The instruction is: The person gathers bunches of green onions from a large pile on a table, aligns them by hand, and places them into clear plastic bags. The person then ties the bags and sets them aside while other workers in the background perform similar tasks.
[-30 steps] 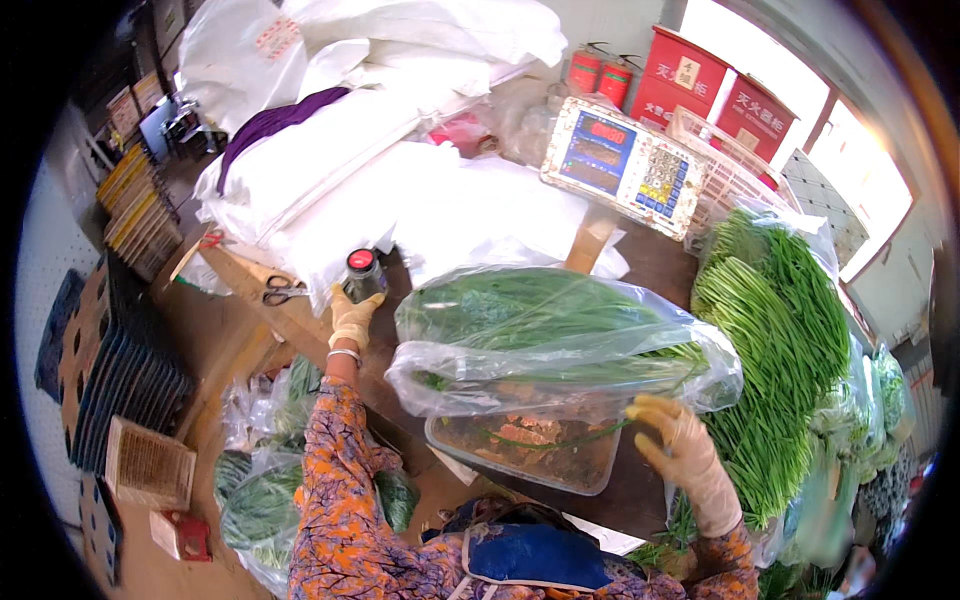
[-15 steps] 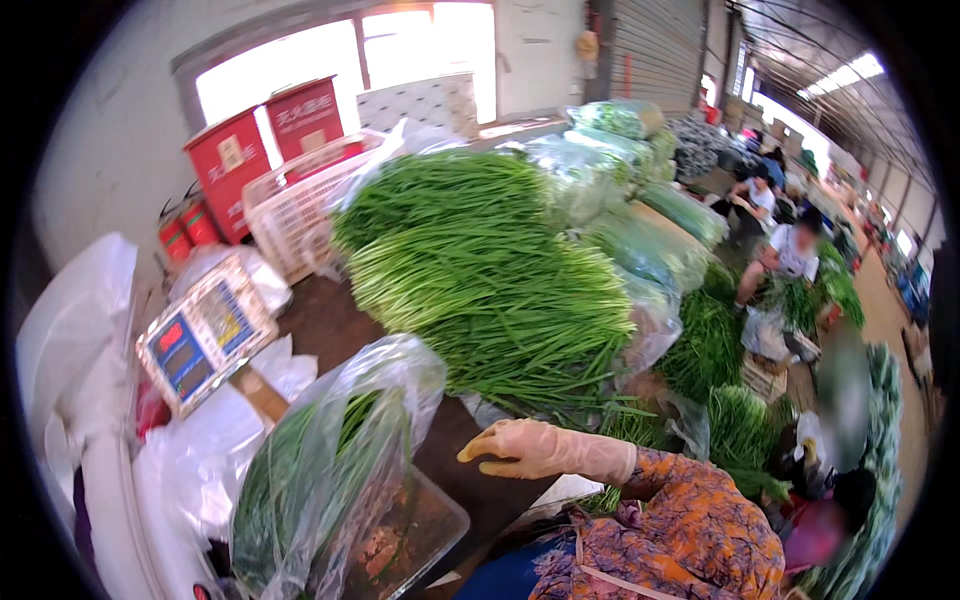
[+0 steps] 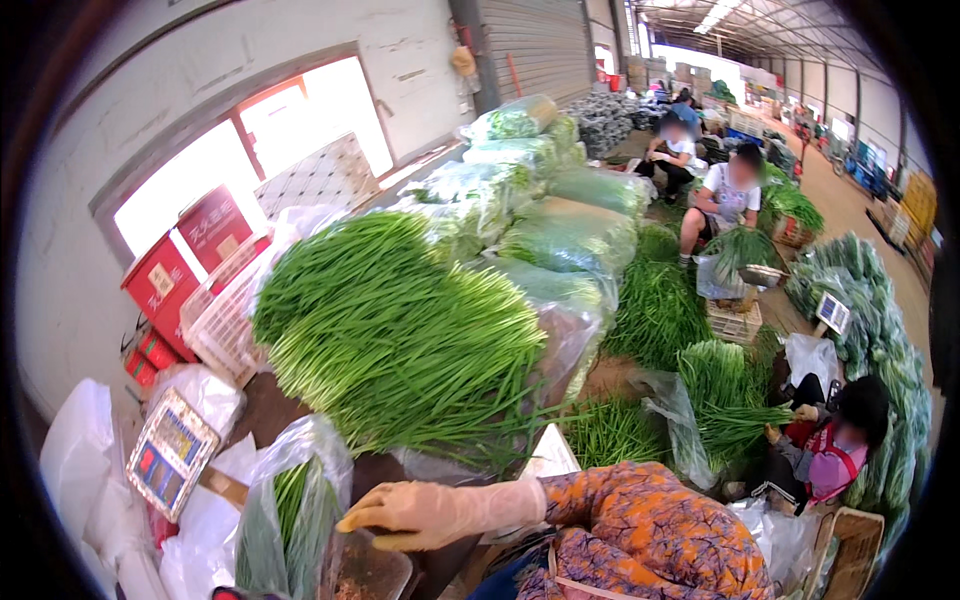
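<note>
My right hand [image 3: 430,515] wears a tan rubber glove below a patterned orange sleeve. It reaches left with the fingers stretched out and holds nothing. Its fingertips are just beside a clear plastic bag of long green stalks [image 3: 285,520]. The bag lies over a clear tray [image 3: 370,572] on the dark table. Behind the hand rises a big loose pile of green stalks [image 3: 400,340]. My left hand is out of view.
A digital scale [image 3: 170,455] stands left of the bag among white sacks [image 3: 80,460]. Red boxes [image 3: 165,280] and a white crate [image 3: 225,320] sit by the window. Bagged greens [image 3: 560,230] are stacked behind. Three people [image 3: 835,450] sit sorting greens on the floor at the right.
The view has swung right, from the bag and white sacks to the hall. My left hand has left the picture. My right hand let go of the bag's end.
</note>
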`<control>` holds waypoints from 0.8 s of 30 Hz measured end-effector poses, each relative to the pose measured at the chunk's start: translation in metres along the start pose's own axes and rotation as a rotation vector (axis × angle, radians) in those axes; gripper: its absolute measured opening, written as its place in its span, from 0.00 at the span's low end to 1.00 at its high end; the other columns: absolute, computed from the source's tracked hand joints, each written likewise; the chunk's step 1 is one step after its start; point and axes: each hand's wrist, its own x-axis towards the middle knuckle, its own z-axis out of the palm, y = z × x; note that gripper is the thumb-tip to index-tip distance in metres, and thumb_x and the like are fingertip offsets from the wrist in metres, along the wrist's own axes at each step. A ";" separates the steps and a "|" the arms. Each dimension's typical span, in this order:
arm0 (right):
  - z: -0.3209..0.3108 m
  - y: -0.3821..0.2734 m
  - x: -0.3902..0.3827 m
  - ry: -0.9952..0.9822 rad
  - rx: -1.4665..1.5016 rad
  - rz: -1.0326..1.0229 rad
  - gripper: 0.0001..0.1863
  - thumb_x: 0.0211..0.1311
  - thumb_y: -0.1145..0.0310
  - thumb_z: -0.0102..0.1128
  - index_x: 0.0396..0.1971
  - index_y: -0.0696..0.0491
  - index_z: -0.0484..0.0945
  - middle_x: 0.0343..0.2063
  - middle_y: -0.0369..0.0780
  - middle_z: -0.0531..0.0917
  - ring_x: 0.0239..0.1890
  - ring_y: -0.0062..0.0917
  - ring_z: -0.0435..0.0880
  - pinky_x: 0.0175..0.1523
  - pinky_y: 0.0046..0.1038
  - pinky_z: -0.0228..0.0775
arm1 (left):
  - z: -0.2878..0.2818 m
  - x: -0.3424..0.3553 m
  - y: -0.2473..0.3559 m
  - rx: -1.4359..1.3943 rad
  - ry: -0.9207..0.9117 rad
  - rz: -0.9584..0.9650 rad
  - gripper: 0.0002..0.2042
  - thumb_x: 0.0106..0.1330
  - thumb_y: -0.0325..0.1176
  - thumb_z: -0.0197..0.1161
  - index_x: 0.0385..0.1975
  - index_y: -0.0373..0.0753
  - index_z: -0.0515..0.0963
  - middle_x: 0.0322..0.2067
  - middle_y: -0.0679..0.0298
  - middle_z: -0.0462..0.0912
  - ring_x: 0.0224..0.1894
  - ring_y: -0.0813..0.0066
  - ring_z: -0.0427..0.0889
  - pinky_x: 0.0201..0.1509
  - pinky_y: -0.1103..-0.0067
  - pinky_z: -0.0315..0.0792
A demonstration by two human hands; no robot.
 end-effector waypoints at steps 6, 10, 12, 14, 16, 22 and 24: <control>-0.010 -0.049 -0.047 0.177 -0.394 0.029 0.32 0.52 0.56 0.54 0.56 0.54 0.62 0.52 0.45 0.69 0.52 0.38 0.70 0.54 0.36 0.63 | 0.121 -0.076 -0.033 -0.425 -0.512 -0.565 0.12 0.57 0.29 0.51 0.41 0.35 0.69 0.42 0.61 0.72 0.44 0.70 0.72 0.48 0.77 0.68; -0.038 -0.053 -0.101 0.040 -0.328 0.276 0.17 0.59 0.61 0.51 0.46 0.54 0.71 0.43 0.39 0.76 0.44 0.30 0.76 0.47 0.29 0.68 | 0.186 -0.123 -0.050 -0.574 -0.881 -0.836 0.21 0.55 0.28 0.56 0.50 0.33 0.64 0.41 0.58 0.73 0.43 0.67 0.74 0.49 0.72 0.71; -0.056 -0.063 -0.116 0.080 -0.282 0.239 0.13 0.57 0.59 0.53 0.35 0.53 0.75 0.30 0.42 0.78 0.32 0.37 0.77 0.37 0.33 0.69 | 0.211 -0.141 -0.044 -0.543 -0.966 -0.863 0.21 0.55 0.28 0.56 0.50 0.33 0.64 0.41 0.59 0.73 0.43 0.67 0.74 0.49 0.72 0.71; -0.070 -0.068 -0.132 0.079 -0.197 0.189 0.12 0.56 0.59 0.54 0.28 0.53 0.77 0.23 0.45 0.79 0.25 0.41 0.77 0.31 0.36 0.70 | 0.232 -0.155 -0.041 -0.523 -1.034 -0.882 0.21 0.54 0.28 0.56 0.50 0.33 0.64 0.41 0.59 0.73 0.43 0.67 0.74 0.49 0.72 0.71; -0.078 -0.069 -0.148 0.049 -0.063 0.122 0.10 0.56 0.61 0.54 0.26 0.53 0.76 0.22 0.46 0.79 0.25 0.40 0.78 0.30 0.36 0.70 | 0.247 -0.168 -0.041 -0.499 -1.087 -0.880 0.22 0.54 0.28 0.56 0.50 0.33 0.64 0.41 0.59 0.73 0.43 0.67 0.74 0.49 0.72 0.71; -0.106 -0.088 -0.204 0.138 0.588 0.232 0.16 0.58 0.58 0.56 0.36 0.57 0.74 0.36 0.48 0.78 0.33 0.39 0.80 0.36 0.37 0.73 | 0.286 -0.198 -0.033 -0.467 -1.205 -0.881 0.22 0.54 0.27 0.57 0.50 0.34 0.64 0.41 0.59 0.74 0.43 0.68 0.75 0.48 0.72 0.71; -0.113 -0.075 -0.216 0.316 0.545 0.238 0.11 0.61 0.69 0.52 0.40 0.58 0.73 0.39 0.38 0.78 0.42 0.20 0.75 0.46 0.24 0.68 | 0.293 -0.205 -0.028 -0.459 -1.223 -0.862 0.22 0.53 0.27 0.58 0.50 0.34 0.64 0.41 0.60 0.74 0.43 0.68 0.75 0.48 0.72 0.71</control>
